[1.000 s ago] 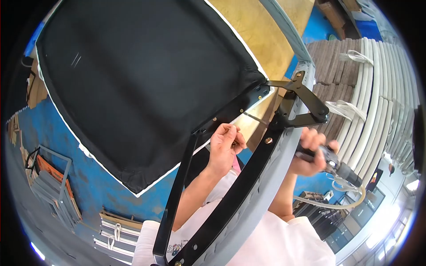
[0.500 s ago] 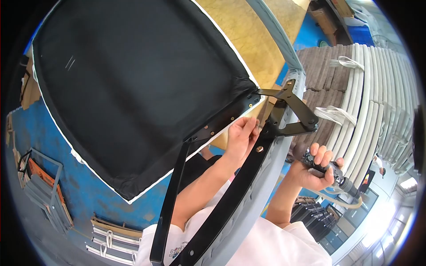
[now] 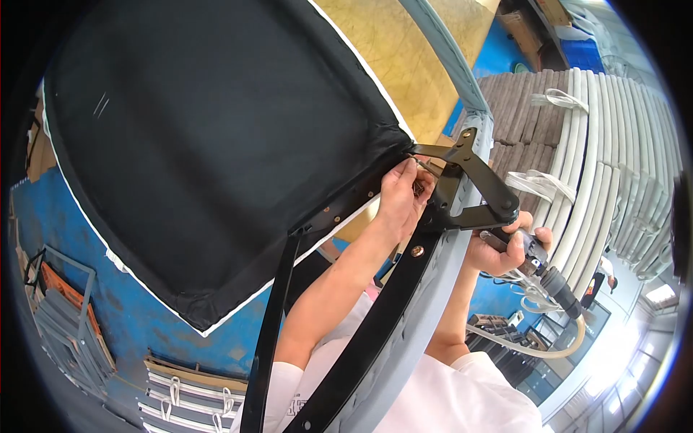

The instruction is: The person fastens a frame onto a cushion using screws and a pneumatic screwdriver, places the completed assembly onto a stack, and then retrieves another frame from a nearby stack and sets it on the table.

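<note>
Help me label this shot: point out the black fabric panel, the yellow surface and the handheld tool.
Black fabric panel (image 3: pixel 216 137): head view, middle.
Yellow surface (image 3: pixel 413 68): head view, bare part.
Handheld tool (image 3: pixel 533 250): head view, dark body.

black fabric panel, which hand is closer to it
Left. The left hand has its fingertips right by the panel's edge; the right hand is farther off, beyond the grey frame, gripping a power tool.

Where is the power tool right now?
In the head view, the power tool is right of centre, gripped in the right hand, just below the black hinged bracket.
</note>
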`<state>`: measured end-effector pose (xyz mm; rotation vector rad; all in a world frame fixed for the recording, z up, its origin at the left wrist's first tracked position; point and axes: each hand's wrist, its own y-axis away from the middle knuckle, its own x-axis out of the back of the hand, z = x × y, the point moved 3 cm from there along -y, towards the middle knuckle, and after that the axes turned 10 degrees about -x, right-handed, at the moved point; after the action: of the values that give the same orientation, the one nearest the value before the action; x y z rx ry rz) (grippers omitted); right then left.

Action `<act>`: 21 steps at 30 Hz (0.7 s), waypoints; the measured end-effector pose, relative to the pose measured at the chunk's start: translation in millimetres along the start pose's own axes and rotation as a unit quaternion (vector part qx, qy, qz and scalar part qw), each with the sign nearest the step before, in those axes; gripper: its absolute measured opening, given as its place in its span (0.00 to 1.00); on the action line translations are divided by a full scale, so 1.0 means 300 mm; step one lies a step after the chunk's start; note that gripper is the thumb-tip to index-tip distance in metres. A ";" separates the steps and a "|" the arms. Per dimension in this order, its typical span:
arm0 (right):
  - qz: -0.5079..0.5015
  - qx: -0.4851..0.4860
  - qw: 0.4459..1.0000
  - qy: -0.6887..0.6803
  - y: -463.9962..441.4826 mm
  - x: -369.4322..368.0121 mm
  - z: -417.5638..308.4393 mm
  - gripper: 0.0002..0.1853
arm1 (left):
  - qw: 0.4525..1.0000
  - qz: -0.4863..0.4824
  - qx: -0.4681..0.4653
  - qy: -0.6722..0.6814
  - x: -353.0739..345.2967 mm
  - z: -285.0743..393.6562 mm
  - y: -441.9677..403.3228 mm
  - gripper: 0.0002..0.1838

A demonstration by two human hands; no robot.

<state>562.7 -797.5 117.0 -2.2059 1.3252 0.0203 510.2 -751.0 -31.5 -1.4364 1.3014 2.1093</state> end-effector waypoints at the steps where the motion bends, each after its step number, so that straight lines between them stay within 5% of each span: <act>1: 0.002 0.003 1.000 0.009 0.003 -0.004 0.000 0.22 | 1.000 -0.019 -0.003 -0.003 0.002 0.004 0.003 0.11; 10: 0.011 0.045 0.996 0.079 0.031 0.003 0.027 0.25 | 0.993 -0.072 -0.028 -0.090 0.060 0.035 0.168 0.12; 16: 0.032 0.044 0.998 0.023 0.053 0.017 0.070 0.24 | 0.990 -0.027 0.018 -0.137 0.165 0.110 0.271 0.11; 21: 0.043 0.043 0.998 0.031 0.068 0.020 0.080 0.23 | 0.991 0.024 -0.036 -0.128 0.148 0.161 0.346 0.11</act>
<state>555.4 -798.5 85.6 -2.0923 1.4270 -0.0713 393.2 -781.4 -10.5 -1.1245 1.1830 2.3025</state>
